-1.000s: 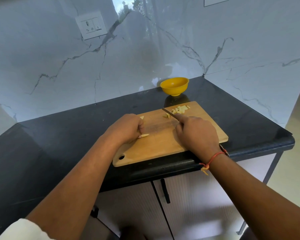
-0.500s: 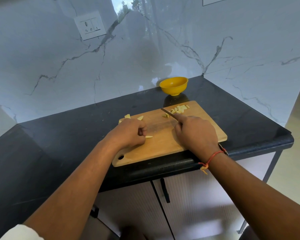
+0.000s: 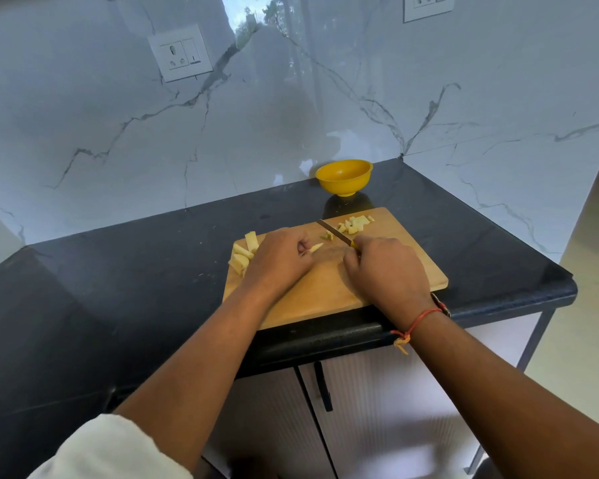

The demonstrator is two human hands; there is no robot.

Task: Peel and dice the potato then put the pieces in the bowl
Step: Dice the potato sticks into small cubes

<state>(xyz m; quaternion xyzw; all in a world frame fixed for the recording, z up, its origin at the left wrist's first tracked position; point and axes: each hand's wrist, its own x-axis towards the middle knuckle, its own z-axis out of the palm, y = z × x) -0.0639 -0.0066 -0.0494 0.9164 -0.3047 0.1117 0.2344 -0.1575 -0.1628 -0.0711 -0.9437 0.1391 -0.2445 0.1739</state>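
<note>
Wooden board (image 3: 329, 299) lies on the black table (image 3: 118, 288), its near edge at the table's front lip. The left hand (image 3: 277, 261) rests on the board with its fingers (image 3: 301, 244) curled, pinching a pale potato strip (image 3: 316, 248) whose tip sticks out to the right. More strips (image 3: 244, 254) lie beside that hand at the board's left edge. The right hand (image 3: 388, 273) has its fingers (image 3: 351, 262) clamped round the yellow handle of a knife (image 3: 332, 231). The blade points away and leftward, passing between the pinched strip and a heap of dice (image 3: 355, 223) at the board's far edge. A few bits (image 3: 327, 236) lie just beside the blade. A yellow bowl (image 3: 343, 176) stands on the table beyond the board, apart from it, near the marble wall (image 3: 291, 115).
</note>
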